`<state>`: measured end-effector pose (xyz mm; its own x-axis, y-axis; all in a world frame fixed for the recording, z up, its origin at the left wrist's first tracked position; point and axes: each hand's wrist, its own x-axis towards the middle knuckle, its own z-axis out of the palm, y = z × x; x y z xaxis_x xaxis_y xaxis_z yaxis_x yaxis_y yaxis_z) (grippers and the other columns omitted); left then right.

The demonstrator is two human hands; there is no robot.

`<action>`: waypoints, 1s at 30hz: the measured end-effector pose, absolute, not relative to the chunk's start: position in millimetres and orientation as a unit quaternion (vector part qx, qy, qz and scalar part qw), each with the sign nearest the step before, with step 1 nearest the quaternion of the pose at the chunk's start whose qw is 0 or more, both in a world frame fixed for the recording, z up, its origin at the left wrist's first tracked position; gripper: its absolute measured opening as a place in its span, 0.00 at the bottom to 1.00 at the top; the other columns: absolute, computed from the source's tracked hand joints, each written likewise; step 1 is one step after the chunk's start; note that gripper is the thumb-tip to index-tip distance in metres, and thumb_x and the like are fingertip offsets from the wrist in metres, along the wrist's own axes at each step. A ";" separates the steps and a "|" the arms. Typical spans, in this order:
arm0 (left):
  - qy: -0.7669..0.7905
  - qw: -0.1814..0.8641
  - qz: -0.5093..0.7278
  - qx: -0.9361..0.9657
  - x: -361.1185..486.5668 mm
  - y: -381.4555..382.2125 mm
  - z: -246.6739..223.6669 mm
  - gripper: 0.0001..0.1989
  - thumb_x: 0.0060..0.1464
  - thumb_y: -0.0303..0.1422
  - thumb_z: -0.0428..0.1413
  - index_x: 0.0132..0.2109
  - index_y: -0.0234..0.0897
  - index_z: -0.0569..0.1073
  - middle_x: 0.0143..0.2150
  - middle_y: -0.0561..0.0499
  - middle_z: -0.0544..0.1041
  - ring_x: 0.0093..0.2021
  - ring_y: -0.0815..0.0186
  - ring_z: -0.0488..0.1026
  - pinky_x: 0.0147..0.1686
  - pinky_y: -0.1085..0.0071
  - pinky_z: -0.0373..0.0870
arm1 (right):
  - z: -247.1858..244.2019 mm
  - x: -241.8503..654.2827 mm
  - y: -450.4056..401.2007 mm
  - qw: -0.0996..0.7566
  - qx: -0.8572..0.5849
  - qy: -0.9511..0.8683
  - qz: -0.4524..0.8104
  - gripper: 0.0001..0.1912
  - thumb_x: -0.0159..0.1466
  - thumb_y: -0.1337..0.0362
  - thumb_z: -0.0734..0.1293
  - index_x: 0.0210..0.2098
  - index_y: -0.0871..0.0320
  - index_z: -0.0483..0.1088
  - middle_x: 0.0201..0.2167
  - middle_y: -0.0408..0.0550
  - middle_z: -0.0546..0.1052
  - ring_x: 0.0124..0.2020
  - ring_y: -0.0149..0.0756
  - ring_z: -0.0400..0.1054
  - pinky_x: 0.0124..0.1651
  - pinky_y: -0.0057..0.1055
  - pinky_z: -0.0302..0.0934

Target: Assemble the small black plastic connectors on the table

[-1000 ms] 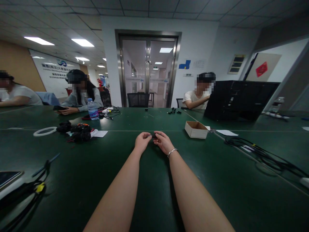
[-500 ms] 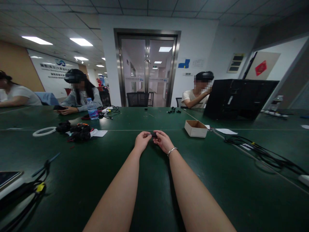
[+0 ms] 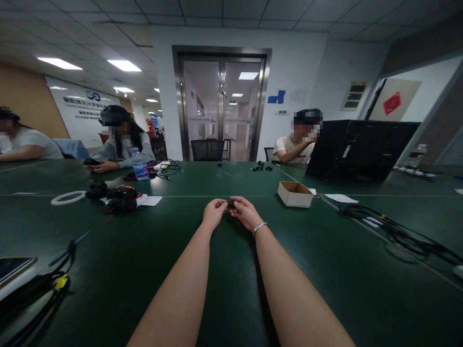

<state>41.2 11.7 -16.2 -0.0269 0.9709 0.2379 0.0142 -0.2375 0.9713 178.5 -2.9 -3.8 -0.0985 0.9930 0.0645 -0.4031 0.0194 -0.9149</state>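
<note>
Over the green table [image 3: 231,270] my two arms reach forward. A small dark piece [image 3: 230,205] lies between my fingertips, too small and covered for me to tell its kind. My left hand [image 3: 214,212] pinches its left end between thumb and fingers. From the other side my right hand [image 3: 246,213], with a silver bracelet [image 3: 259,227] on the wrist, grips the right end. An open white box [image 3: 294,196] with a brown inside stands to the right of my right hand.
Left lie a white ring [image 3: 68,198], a dark bundle [image 3: 123,200], a water bottle [image 3: 140,165] and a phone [image 3: 14,267]. Small black pieces [image 3: 260,166] lie beyond my hands. Right are black cables [image 3: 390,226] and a monitor [image 3: 361,149]. Several people sit across the table.
The whole view has shifted slightly down and right. Both hands keep their hold on the small dark piece, with the fingers barely changed.
</note>
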 end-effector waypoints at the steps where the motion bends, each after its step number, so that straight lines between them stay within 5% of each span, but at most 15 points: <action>1: 0.447 0.430 0.561 0.549 41.1 11.5 -16.1 0.07 0.48 0.30 0.57 0.36 0.32 0.74 0.28 0.48 0.76 0.29 0.68 0.72 0.30 0.74 0.68 | -3.8 178.7 -2.9 0.573 -0.347 -0.427 0.608 0.09 0.62 0.75 0.62 0.39 0.60 0.70 0.25 0.44 0.70 0.23 0.28 0.69 0.25 0.22 0.66; 30: 0.515 0.374 0.533 0.557 34.8 12.8 -16.9 0.17 0.52 0.44 0.53 0.32 0.33 0.74 0.28 0.46 0.76 0.26 0.67 0.71 0.26 0.73 0.66 | -5.3 178.9 -4.6 0.555 -0.300 -0.488 0.603 0.15 0.55 0.75 0.68 0.41 0.58 0.70 0.32 0.43 0.68 0.23 0.26 0.67 0.25 0.23 0.66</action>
